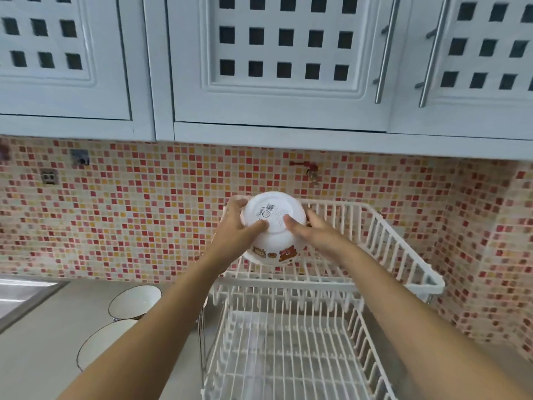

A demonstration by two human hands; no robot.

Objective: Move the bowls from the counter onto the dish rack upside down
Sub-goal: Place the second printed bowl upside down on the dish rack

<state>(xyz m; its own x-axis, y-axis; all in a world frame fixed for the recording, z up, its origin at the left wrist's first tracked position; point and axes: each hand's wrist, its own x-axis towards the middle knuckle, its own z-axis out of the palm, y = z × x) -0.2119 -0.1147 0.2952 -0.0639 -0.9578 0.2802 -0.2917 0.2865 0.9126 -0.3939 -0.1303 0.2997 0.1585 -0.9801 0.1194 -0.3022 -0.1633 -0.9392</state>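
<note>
Illumination is bright, even and diffuse, daylight-like; the source itself is outside the frame. Shadows are soft: a dim band lies under the pale blue lattice-front wall cabinets (277, 53) onto the red, orange and cream mosaic tile backsplash (129, 220). A mild sheen shows on the steel sink edge (20, 295) at left. Wide-angle distortion bows the cabinet lines and tilts the brushed metal bar handles (386, 50). Overall sharpness is moderate, with slight softness and compression smear; the small printed label on the white bowl base (274, 215) is unreadable.
</note>
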